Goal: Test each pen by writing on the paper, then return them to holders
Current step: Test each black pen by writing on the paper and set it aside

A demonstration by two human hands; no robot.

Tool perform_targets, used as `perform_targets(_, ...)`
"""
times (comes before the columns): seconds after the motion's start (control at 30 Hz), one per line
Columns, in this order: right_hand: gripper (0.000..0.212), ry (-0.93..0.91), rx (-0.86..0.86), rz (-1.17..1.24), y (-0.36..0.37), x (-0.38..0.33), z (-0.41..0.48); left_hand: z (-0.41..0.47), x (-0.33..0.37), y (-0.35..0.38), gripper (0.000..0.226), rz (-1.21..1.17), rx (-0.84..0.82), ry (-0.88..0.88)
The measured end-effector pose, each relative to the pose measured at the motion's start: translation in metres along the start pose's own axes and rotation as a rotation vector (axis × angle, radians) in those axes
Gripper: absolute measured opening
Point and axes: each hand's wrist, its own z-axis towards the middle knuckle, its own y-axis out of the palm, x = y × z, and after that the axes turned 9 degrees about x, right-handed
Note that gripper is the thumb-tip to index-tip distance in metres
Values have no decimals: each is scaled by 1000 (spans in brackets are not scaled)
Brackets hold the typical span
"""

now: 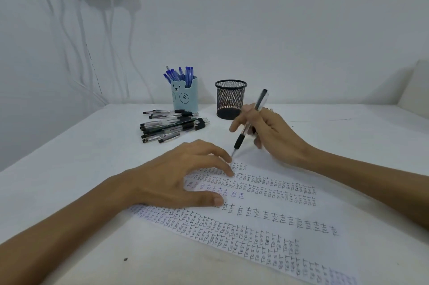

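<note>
Though partly beneath left hand [178, 178], paper [262, 201] legible near pen [239, 141].

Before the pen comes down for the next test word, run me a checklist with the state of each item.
1. Pen gripped: the right hand holds the black pen, tip pointing down. Ok.
2. Sheet steadied: the left hand rests on the paper, its fingers spread. Ok.
3. Tip on the paper: cannot tell, it sits right at the far edge of the writing.
4. Mesh holder ready for the return: upright, no pens visible inside. Ok.
5. Pens still waiting: a pile of black pens lies beside the bear holder. Ok.
</note>
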Motion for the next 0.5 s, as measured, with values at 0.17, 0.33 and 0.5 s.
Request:
perform_targets(0.17, 58, 248, 1, 180, -6, 5, -7, 1, 1, 0, 45, -30, -24, -31)
perform_targets(0.33, 28, 263, -61, 142, -10, 8, -11, 0, -2, -6, 45, 0, -40, -34)
perform_targets(0.5, 23, 335, -93, 189, -3, 0, -13, -2, -6, -9, 43, 11, -27, -40)
